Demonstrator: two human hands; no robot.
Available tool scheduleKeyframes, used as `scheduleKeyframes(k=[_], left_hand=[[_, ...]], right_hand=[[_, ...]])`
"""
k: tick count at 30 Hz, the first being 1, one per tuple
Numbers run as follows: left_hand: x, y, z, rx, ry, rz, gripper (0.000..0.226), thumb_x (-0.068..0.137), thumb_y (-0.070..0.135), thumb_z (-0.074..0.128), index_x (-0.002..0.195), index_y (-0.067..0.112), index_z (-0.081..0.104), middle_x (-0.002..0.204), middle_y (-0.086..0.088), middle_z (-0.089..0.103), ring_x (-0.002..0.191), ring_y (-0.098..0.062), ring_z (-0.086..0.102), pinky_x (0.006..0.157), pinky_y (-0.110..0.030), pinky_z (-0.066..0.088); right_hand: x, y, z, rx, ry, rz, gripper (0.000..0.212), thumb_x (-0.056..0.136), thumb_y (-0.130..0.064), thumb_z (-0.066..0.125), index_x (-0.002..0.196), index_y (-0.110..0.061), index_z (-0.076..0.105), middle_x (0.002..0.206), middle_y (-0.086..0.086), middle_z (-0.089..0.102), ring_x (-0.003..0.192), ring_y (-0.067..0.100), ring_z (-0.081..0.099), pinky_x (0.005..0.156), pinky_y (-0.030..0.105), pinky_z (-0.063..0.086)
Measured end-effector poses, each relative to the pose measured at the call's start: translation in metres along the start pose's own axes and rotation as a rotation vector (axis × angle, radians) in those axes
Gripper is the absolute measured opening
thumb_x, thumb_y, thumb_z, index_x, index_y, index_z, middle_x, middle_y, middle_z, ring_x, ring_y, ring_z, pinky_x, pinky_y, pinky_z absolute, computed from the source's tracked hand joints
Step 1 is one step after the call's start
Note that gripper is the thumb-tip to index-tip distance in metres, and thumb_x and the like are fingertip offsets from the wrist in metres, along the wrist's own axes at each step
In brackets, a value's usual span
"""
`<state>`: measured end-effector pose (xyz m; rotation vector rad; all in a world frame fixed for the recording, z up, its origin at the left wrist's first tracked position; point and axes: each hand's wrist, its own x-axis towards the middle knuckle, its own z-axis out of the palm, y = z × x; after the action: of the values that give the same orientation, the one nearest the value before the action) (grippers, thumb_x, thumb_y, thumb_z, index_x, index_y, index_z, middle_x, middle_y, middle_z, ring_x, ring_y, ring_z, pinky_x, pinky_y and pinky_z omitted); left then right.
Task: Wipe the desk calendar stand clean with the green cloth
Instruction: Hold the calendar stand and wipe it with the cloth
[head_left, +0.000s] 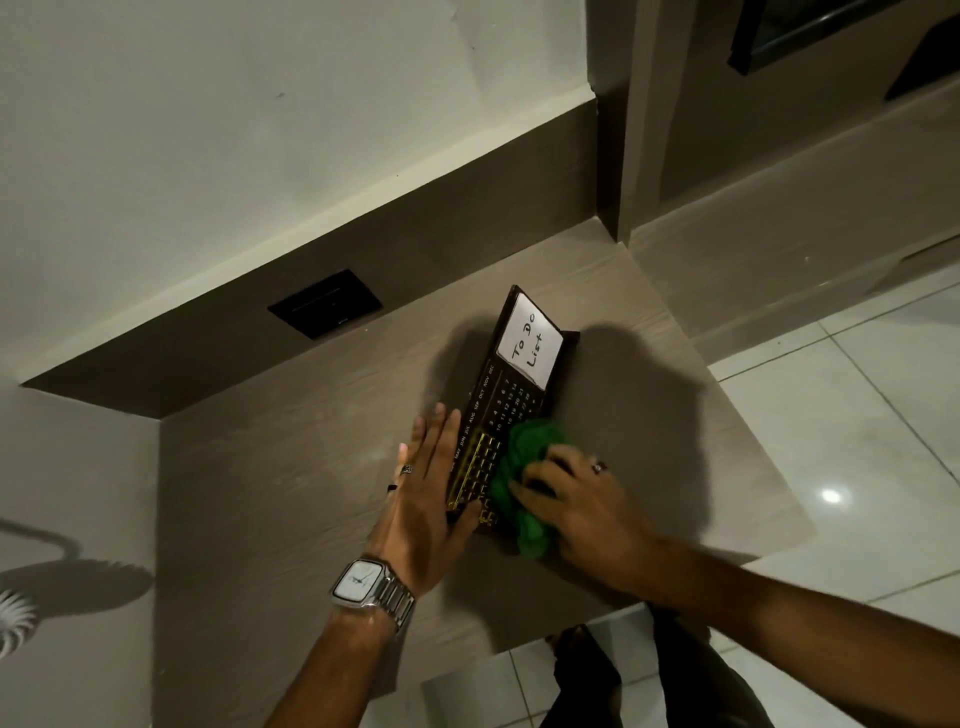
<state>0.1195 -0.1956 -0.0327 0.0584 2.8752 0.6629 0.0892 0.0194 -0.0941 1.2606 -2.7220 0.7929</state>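
Dark brown rectangular desk calendar stand (511, 410) with gold month and date markings sat centre frame on the grey-brown wood-grain worktop (291, 467), angled so its long axis ran from lower left toward upper right. A white "To Do List" note card (530, 340) was tucked in its upper end.

Left hand (431, 493) lay flat and spread, fingers together-ish and extended, palm pressed against the stand's left long edge, probably bracing it so it would not slide under the wiping pressure. A silver metal wristwatch with a white square face (363, 582) was on that wrist.

Right hand (576, 506) was curled, fingers clamped round the bunched green cloth (522, 483), pushing it onto the lower right part of the stand's face. The cloth covered the stand's lower right corner and spilled onto the worktop. Wiping looked under way at the lower half; the upper half with the card looked untouched by the cloth at this moment.

Room: the worktop's near edge ran just below both wrists at lower centre, with white glossy floor tiles (857, 415) beyond to the right. The right worktop edge was near the stand, so a hard sideways push could send it off. A black wall plate (324, 304) sat in the dark backsplash at upper left, well apart from the stand. Open worktop lay left of the left hand and above the stand toward the wall, giving room for strokes up along the stand.
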Motion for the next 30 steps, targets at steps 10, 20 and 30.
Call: scheduleKeyframes(k=[10, 20, 30], left_hand=[[0.0, 0.001, -0.001, -0.017, -0.005, 0.006, 0.099, 0.087, 0.029, 0.061, 0.15, 0.038, -0.014, 0.164, 0.004, -0.005, 0.149, -0.013, -0.012, 0.12, -0.05, 0.003], [0.001, -0.004, 0.005, 0.002, 0.011, 0.014, 0.098, 0.085, 0.036, 0.058, 0.152, 0.036, -0.013, 0.162, 0.014, -0.014, 0.149, -0.011, -0.013, 0.118, -0.04, -0.002], [0.003, -0.009, 0.008, 0.009, 0.025, 0.01, 0.094, 0.086, 0.037, 0.058, 0.154, 0.031, -0.007, 0.163, 0.012, -0.011, 0.15, -0.013, -0.009, 0.117, -0.044, 0.002]], right_hand=[[0.074, 0.073, -0.042, -0.068, 0.226, 0.541, 0.061, 0.07, -0.001, 0.07, 0.129, -0.012, 0.058, 0.126, 0.017, 0.048, 0.115, 0.038, 0.039, 0.089, 0.053, 0.047], [0.036, 0.023, -0.023, 0.009, 0.07, 0.304, 0.059, 0.054, -0.002, 0.078, 0.113, -0.01, 0.07, 0.112, 0.018, 0.063, 0.105, 0.045, 0.053, 0.075, 0.051, 0.051], [0.024, 0.002, 0.009, 0.009, 0.156, 0.339, 0.064, 0.063, -0.005, 0.073, 0.125, -0.01, 0.062, 0.117, 0.017, 0.058, 0.113, 0.035, 0.038, 0.079, 0.052, 0.052]])
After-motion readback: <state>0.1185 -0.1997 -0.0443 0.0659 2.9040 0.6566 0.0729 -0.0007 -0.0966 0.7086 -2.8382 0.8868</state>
